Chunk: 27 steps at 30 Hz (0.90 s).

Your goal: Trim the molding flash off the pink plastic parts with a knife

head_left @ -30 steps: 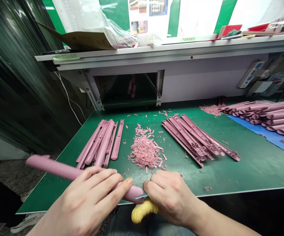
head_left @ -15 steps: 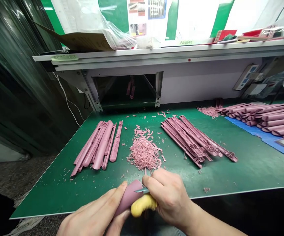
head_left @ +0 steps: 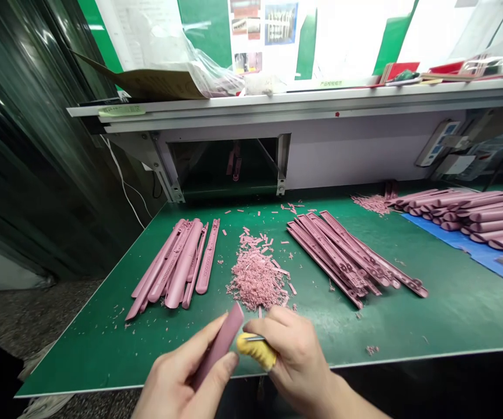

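My left hand (head_left: 190,366) is closed around a long pink plastic part (head_left: 221,344), tilted with its far end up and to the right. In my right hand (head_left: 292,346) is a small knife, its narrow metal blade (head_left: 254,338) showing near the thumb. A yellow finger cover (head_left: 257,352) is on one finger of that hand, below the blade. Blade and part are a little apart. The knife's handle is hidden in my fist. Just beyond my hands lies a heap of pink plastic shavings and trimmed bits (head_left: 257,282).
Pink parts lie in a left pile (head_left: 185,262) and a right pile (head_left: 342,250) on the green table (head_left: 103,343). Farther right, many more pink parts (head_left: 491,212) are stacked by a blue sheet (head_left: 473,253). A shelf (head_left: 303,102) spans the back above an opening.
The blade was against the end of the pink part and has come away from it. My left hand has turned the part to a narrower, steeper view.
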Available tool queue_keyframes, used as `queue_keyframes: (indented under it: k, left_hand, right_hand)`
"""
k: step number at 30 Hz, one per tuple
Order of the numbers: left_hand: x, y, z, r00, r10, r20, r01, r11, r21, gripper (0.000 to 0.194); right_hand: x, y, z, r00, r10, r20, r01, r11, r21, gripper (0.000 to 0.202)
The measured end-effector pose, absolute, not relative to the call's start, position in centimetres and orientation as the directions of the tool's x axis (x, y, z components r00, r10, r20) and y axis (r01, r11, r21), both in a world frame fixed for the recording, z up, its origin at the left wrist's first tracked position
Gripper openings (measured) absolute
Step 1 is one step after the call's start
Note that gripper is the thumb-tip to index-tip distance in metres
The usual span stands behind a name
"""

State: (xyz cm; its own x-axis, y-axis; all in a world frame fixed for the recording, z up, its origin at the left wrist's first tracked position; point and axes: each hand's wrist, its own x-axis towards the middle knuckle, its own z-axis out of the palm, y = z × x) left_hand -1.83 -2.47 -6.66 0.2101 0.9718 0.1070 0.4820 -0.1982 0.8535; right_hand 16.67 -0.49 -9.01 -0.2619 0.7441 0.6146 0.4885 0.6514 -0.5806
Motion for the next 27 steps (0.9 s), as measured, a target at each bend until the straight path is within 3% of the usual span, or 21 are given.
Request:
queue_keyframes:
  k: [1,3,4,6,8,10,12,14,17,20,23,27]
  left_hand:
    - [-1.2,-1.5,-6.7,0.165,0.985,0.046,0.355,-0.103,0.929,0.042]
    - [0.1,1.0,-6.8,0.043,0.999,-0.003,0.181,-0.005,0.983,0.043]
    - [0.6,2.6,-7.0,0.011,1.0,0.01,0.185,-0.012,0.983,0.043]
    - [1.0,6.1,-7.4,0.004,0.999,0.04,0.273,-0.04,0.961,0.043]
    - [0.5,9.8,-8.0,-0.015,0.998,0.065,0.404,-0.053,0.913,0.043]
    - [-0.4,13.4,-8.4,-0.057,0.995,0.078,0.551,-0.034,0.834,0.038]
    - [-1.1,16.4,-8.5,-0.071,0.996,0.047,0.663,0.012,0.748,0.035]
    - [-1.3,18.8,-8.3,-0.081,0.997,-0.002,0.736,0.061,0.674,0.035]
    - [-0.8,21.0,-7.3,-0.088,0.994,-0.06,0.784,0.107,0.612,0.036]
    - [-0.3,21.3,-5.6,-0.062,0.993,-0.097,0.775,0.109,0.622,0.035]
    - [-0.1,18.4,-3.9,0.037,0.992,-0.12,0.705,0.059,0.707,0.034]
    - [-1.9,9.6,-3.0,0.255,0.962,-0.095,0.568,-0.069,0.82,0.05]
  right_hand:
    - [16.3,-0.7,-9.3,-0.23,0.797,0.559,0.398,0.601,-0.694,0.028]
    - [15.8,-1.0,-10.0,-0.217,0.893,0.394,0.252,0.441,-0.861,0.049]
    - [15.9,-0.9,-10.3,-0.231,0.922,0.311,0.233,0.362,-0.903,0.058]
    - [17.2,-0.1,-10.7,-0.244,0.952,0.186,0.325,0.261,-0.909,0.052]
    - [19.8,1.7,-10.7,-0.19,0.973,0.128,0.573,0.216,-0.791,0.036]
    - [23.0,4.0,-10.5,-0.075,0.99,0.119,0.857,0.125,-0.499,0.032]
    - [25.7,6.1,-10.1,0.0,0.992,0.129,0.962,0.035,-0.272,0.028]
    - [27.2,7.4,-9.7,0.042,0.987,0.156,0.982,-0.013,-0.187,0.028]
    - [27.6,7.3,-9.0,0.082,0.98,0.18,0.984,-0.051,-0.169,0.039]
    - [27.3,5.5,-8.2,-0.046,0.985,0.169,0.924,0.107,-0.368,0.045]
    - [27.4,3.3,-6.8,-0.27,0.95,0.157,0.672,0.303,-0.676,0.034]
    - [27.3,1.2,-4.8,-0.286,0.953,0.099,0.414,0.216,-0.884,0.029]
